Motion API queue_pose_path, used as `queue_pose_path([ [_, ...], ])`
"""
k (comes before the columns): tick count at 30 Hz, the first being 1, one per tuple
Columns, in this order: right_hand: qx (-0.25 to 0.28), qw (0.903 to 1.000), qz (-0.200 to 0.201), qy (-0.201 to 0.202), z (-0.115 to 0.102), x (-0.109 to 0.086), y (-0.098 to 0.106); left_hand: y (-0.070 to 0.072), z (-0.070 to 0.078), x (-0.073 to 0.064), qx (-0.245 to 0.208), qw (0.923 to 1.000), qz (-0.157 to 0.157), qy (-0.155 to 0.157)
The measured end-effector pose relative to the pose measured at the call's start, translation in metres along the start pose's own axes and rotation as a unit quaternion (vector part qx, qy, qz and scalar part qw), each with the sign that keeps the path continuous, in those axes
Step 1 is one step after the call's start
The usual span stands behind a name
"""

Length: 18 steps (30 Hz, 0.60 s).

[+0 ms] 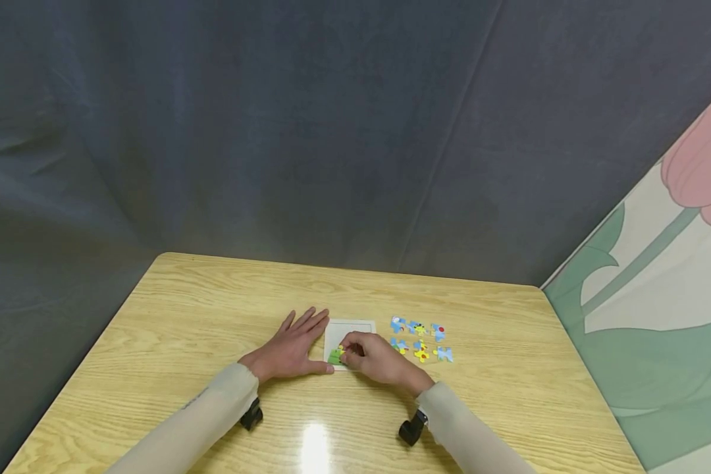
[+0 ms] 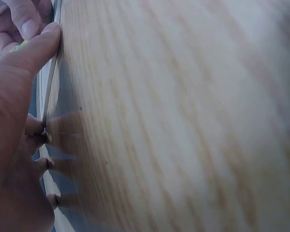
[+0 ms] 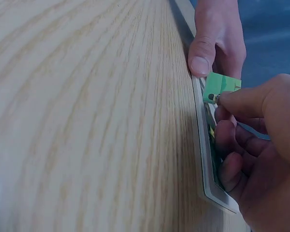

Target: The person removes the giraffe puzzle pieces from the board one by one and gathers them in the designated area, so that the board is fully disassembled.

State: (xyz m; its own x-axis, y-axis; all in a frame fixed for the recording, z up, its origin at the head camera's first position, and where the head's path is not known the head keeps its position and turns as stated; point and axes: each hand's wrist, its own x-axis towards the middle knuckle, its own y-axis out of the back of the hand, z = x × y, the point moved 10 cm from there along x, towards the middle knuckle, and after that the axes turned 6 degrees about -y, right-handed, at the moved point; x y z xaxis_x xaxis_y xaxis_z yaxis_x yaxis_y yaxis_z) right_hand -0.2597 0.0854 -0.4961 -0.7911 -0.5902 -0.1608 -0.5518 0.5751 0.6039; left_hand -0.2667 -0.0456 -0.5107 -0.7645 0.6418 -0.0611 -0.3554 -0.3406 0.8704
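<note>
A white square puzzle tray lies on the table between both hands. My right hand pinches a green puzzle piece between thumb and fingers, over the tray's near left corner. In the right wrist view the piece is tilted up from the tray. Something green and yellow shows inside the tray beneath the fingers, mostly hidden. My left hand rests flat with fingers spread, fingertips by the tray's left side. Its thumb touches the tray's near rim.
Several loose puzzle pieces, blue, yellow and red, lie in two rows to the right of the tray. The wooden table reaches back to a dark grey curtain. A flower-patterned cloth hangs at the right.
</note>
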Motion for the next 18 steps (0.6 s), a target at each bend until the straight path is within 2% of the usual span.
queue_pose_path([
  [8,0.012,0.9999,0.007,-0.007,-0.003,-0.001,0.004,0.001,0.002,-0.001,-0.008,1.0,0.0,0.001],
  [18,0.003,0.9993,0.037,-0.008,0.0,-0.01,0.024,0.0,0.0,-0.001,-0.005,1.0,0.0,0.004],
])
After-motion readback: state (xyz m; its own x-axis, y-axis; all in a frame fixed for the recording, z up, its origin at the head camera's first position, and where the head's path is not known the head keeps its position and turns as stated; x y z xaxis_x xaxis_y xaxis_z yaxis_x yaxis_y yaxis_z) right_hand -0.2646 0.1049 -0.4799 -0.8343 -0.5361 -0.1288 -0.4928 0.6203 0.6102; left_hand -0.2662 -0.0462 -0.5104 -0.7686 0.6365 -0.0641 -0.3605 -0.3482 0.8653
